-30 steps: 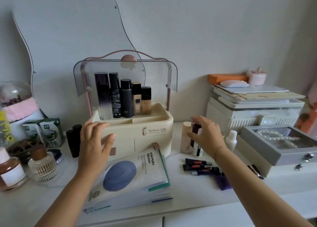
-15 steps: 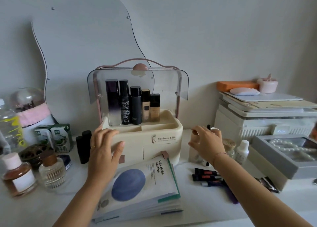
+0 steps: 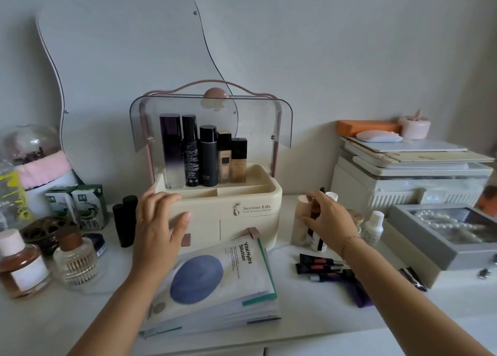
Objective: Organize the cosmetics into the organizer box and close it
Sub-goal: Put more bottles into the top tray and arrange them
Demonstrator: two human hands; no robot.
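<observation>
Standing at the left edge of the desk (image 3: 322,310) are a pink-liquid bottle (image 3: 22,265) and a ribbed glass perfume bottle (image 3: 75,260), with two green cartons (image 3: 80,207) behind them toward the back edge and a pair of black tubes (image 3: 125,219) upright just left of the organizer box (image 3: 242,221). The left hand (image 3: 158,226) lies flat against the box's front left corner, fingers spread and gripping nothing. The cream box sits mid-desk near the back edge; its smoky clear lid (image 3: 255,124) is swung up, and five bottles (image 3: 204,154) stand in a row in the upper tray, tallest at the left. A stack of sheet-mask packets (image 3: 215,277) leans against the box's front, toward the near edge. Right of the box, the right hand (image 3: 330,221) curls its fingers around a group of loose bottles: thumb and fingertips touch a pale beige tube (image 3: 300,221) and a slim dark bottle with a white base (image 3: 317,237) beside it; whether the grasp has fully tightened on either cannot be told. A small white bottle (image 3: 373,228) stands just right of that hand. Several dark lip tubes (image 3: 320,267) lie flat near the wrist. A grey jewellery box (image 3: 430,237) holding pearls occupies the right edge, with a white appliance (image 3: 403,183) behind it.
</observation>
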